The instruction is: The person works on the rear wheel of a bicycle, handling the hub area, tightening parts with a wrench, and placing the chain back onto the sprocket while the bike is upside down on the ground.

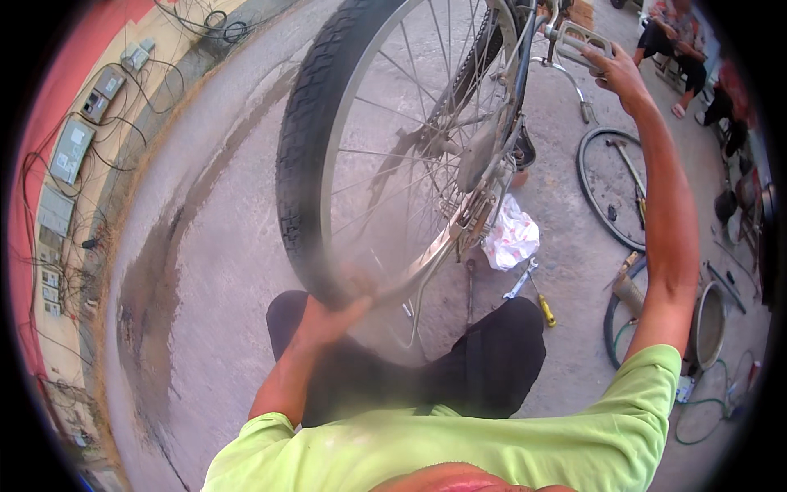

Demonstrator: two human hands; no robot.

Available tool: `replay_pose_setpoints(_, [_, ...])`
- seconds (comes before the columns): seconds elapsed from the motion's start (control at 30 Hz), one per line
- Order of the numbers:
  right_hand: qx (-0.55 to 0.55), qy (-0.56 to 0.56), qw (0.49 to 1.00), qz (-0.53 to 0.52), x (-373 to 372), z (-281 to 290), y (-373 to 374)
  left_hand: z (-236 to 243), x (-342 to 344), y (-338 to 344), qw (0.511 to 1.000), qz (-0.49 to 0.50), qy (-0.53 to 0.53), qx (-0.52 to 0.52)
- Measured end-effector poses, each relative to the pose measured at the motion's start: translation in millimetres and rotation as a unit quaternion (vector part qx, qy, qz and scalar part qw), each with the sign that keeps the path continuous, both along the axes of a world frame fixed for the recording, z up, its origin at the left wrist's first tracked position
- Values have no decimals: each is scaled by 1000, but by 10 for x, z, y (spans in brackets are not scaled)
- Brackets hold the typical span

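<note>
A bicycle wheel [302,150] with a knobby black tyre stands upright before me, joined to a frame with chain and hub fittings [475,164]. My left hand [340,305] grips the lower part of the tyre; its fingers are partly blurred by a hazy smudge in the picture. Up at the right, my right hand [615,74] has its fingers round a metal pedal [579,43] on a crank. Beneath the bicycle lie a white plastic bag [510,234], spanners [519,281] and a yellow-handled screwdriver [547,310].
At the right lie loose tyres [588,189], a hammer-like tool [625,164], a metal basin [707,324] and hoses. People [676,41] sit at the upper right. Along the left wall are electrical boxes [72,149] and hanging cables.
</note>
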State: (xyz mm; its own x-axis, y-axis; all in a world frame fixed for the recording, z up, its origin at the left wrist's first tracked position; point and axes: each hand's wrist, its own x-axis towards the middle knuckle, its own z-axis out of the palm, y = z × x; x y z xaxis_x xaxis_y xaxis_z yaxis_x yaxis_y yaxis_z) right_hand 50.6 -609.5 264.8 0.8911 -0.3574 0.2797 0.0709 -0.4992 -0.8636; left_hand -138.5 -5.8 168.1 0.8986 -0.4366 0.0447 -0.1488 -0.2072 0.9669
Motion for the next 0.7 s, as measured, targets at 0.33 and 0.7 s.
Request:
replay_pose_setpoints(0.33, [284, -31, 953, -102, -175, -244, 501, 0, -15, -19, 1000, 9, -9, -3])
replay_pose_setpoints(0.7, [302, 49, 952, 7, 538, -524, 1421, 16, 35, -9, 1000, -14, -5, -6])
